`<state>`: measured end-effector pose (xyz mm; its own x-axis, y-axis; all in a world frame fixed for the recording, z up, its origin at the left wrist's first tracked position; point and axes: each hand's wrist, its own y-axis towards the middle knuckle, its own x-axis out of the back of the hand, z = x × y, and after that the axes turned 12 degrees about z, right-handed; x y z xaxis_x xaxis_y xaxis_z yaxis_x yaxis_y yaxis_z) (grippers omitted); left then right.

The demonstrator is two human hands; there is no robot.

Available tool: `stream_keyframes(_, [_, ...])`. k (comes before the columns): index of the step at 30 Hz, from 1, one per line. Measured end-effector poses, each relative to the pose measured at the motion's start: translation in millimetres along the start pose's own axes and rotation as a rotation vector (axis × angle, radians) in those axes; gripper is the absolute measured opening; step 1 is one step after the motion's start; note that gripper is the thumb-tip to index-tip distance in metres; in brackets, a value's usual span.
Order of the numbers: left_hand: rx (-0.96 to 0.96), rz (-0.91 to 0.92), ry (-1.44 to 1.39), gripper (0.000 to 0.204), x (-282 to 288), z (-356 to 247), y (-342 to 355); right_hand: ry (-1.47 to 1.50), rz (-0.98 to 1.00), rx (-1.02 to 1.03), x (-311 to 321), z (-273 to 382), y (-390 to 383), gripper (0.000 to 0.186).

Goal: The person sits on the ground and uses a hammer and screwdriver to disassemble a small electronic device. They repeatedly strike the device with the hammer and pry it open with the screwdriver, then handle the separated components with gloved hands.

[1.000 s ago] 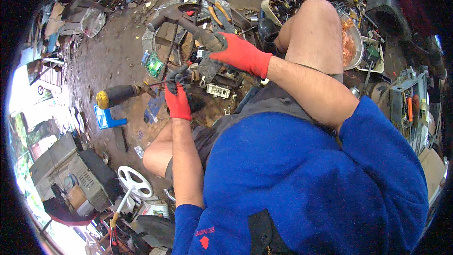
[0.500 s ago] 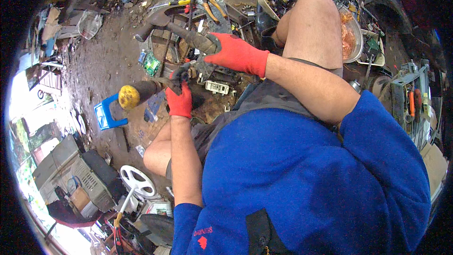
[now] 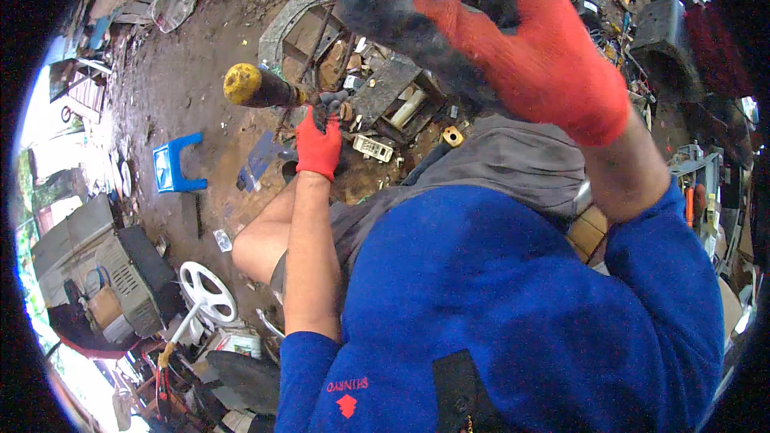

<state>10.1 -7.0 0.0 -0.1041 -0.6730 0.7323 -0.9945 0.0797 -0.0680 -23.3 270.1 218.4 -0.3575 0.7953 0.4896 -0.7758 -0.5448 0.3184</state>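
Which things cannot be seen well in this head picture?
- Right hand: raised close to the camera, blurred; what its grip holds cannot be told.
- Scrap pile: partly hidden behind that hand.
- Yellow-ended tool in the left hand: its working end is hidden by fingers and scrap.

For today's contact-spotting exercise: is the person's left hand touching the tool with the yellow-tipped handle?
Touching. The head view shows the left hand, in a red glove, closed around the near end of the yellow-tipped tool, with no gap between glove and shaft.
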Motion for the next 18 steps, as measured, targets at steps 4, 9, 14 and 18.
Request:
stream_keyframes(4, [-0.023,0.002,0.049,0.021,0.8,9.4,0.9,-0.318,0.509,-0.144,13.8,7.5,-3.4,0.051])
stream_keyframes(9, [0.038,-0.047,-0.028,0.026,-5.1,18.1,0.5,-0.317,0.422,-0.196,31.7,35.1,5.6,0.044])
stream_keyframes(14, [0.03,-0.141,0.012,0.025,-2.5,39.8,5.0,-0.494,0.638,-0.049,27.2,17.3,14.1,0.037])
stream_keyframes(18, [-0.092,-0.111,-0.141,0.024,3.5,25.7,12.2,-0.401,0.603,-0.311,12.4,-17.1,5.6,0.044])
